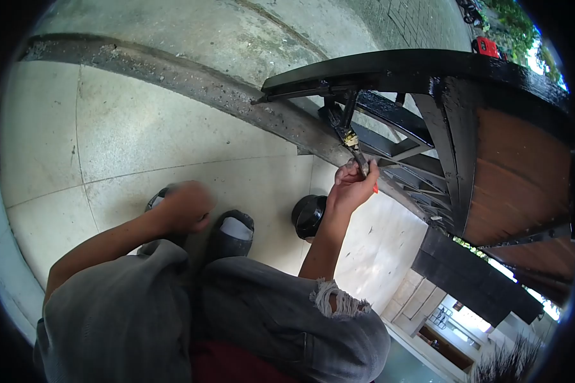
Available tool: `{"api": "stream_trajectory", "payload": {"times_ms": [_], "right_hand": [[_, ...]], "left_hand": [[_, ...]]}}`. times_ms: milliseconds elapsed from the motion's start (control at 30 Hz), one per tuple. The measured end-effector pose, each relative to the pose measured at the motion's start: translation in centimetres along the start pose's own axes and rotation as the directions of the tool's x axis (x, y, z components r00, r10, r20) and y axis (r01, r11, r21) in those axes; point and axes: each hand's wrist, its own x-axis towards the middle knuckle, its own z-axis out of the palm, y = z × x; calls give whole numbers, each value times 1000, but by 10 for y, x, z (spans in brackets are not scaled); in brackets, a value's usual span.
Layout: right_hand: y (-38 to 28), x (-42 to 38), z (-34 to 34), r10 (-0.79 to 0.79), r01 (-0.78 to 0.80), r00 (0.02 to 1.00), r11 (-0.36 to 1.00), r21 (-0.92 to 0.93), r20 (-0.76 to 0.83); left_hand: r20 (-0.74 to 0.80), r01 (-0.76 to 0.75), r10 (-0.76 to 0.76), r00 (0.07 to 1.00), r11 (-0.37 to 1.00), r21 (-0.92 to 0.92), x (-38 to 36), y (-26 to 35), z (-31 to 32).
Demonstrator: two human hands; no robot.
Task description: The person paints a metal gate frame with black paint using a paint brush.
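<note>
Ripped grey denim trousers (255, 293). Slim dark paintbrush, gold-banded (351, 138): likely light, slippery; best held mid-handle; right hand (351, 189) pinching. Left hand (186, 205): blurred, cannot tell.

Gry jeans (268, 297), R knee (342, 303) frayed; dk sandals (227, 247), lt-gry sock (236, 228).

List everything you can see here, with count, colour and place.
gate: one, black, right
panels: at least two, brown, in gate
brush: one, dark with yellowish band, by gate
tiles: several, cream, below
pot: one, black, on tiles
strip: one, grey-brown, beyond tiles
ground: one, grey, top
plants: several, green, top right
object: one, red, top right, unclear
building: one, pale, lower right
shoes: two, dark, on tiles
trousers: one pair, grey, bottom
cloth: one, dark red, bottom
left hand: one, bare, by shoes
right hand: one, bare, on brush
</note>
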Motion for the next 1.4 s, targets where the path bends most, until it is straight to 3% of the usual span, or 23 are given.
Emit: {"api": "stream_trajectory", "payload": {"times_ms": [33, 100, 167, 233, 333, 433, 500, 567, 633, 700, 733, 767, 800, 833, 900, 933, 967, 1033, 1133, 1167, 1267, 1367, 1400], "right_hand": [[2, 4, -7, 119, -113, 992, 984, 135, -38], [12, 13, -19, 75, -71, 996, 995, 77, -44], [12, 15, -22, -135, 142, 989, 829, -541, 53], [9, 12, -18, -181, 158, 983, 852, -500, 3], [9, 1, -7, -402, 413, 908, 810, -417, 119], [-1, 7, 0, -388, 376, 921, 863, -337, 34], [-1, 28, -9, -377, 336, 926, 834, -438, -6], [7, 48, -23, -432, 377, 894, 581, -721, 120], [5, 43, -8, -398, 343, 913, 625, -701, 91], [3, 38, 9, -400, 505, 863, 641, -578, 310], [-4, 34, 10, -282, 354, 934, 818, -453, 221], [-8, 35, 5, -288, 356, 933, 822, -444, 214], [-12, 36, -4, -139, 159, 981, 975, -157, 134], [-15, 36, -12, 35, -52, 994, 986, 159, 108], [0, 39, -26, 39, -58, 992, 985, 161, 123], [6, 40, -34, -130, 153, 984, 968, -199, 124], [4, 39, -37, -279, 335, 942, 781, -526, 186], [-3, 32, -48, -306, 372, 928, 721, -585, 213], [-41, 11, -47, -624, 667, 683, 322, -672, 378], [-50, 10, -51, -626, 669, 682, 323, -670, 379], [-64, 9, -58, -574, 601, 631, -63, -796, 522], [-41, 23, -48, -408, 623, 653, -191, -759, 638], [-28, 28, -38, -309, 636, 565, -427, -642, 765]], "left_hand": [[-20, -2, 2, 1000, 1000, -14, 0, 1, 1], [-32, -27, 27, 999, 1000, -1, 2, 0, -1], [-41, -9, 9, 999, 1000, -7, 2, 2, -3], [-19, -26, 26, 999, 1000, 7, 3, 3, -5], [3, -8, 8, 1000, 1000, 1, 6, 6, -9], [10, 7, -7, 1000, 1000, -9, 8, 8, -11], [61, 2, -3, 998, 1000, 15, 9, 8, -12], [12, 18, -18, 1000, 1000, -22, 10, 10, -11], [40, 17, -17, 999, 1000, -7, 10, 10, -10], [34, 41, -41, 999, 999, -19, 12, 12, -10], [39, 35, -35, 999, 999, -5, 13, 11, -10], [61, 30, -30, 998, 1000, 6, 14, 10, -10], [84, 28, -29, 996, 999, 15, 13, 10, -9], [89, 27, -29, 996, 999, 25, 13, 11, -8], [81, 33, -35, 996, 999, 17, 14, 11, -9], [86, 30, -32, 996, 999, 26, 15, 11, -10], [84, 36, -38, 996, 999, 21, 16, 11, -10], [87, 43, -45, 995, 999, 14, 16, 13, -10], [75, 56, -56, 996, 998, 3, 18, 14, -11], [66, 51, -51, 996, 999, 14, 18, 14, -10], [55, 58, -59, 997, 998, 17, 18, 14, -9], [55, 62, -62, 997, 998, 5, 17, 14, -9], [48, 61, -61, 997, 998, -4, 17, 14, -8]]}}
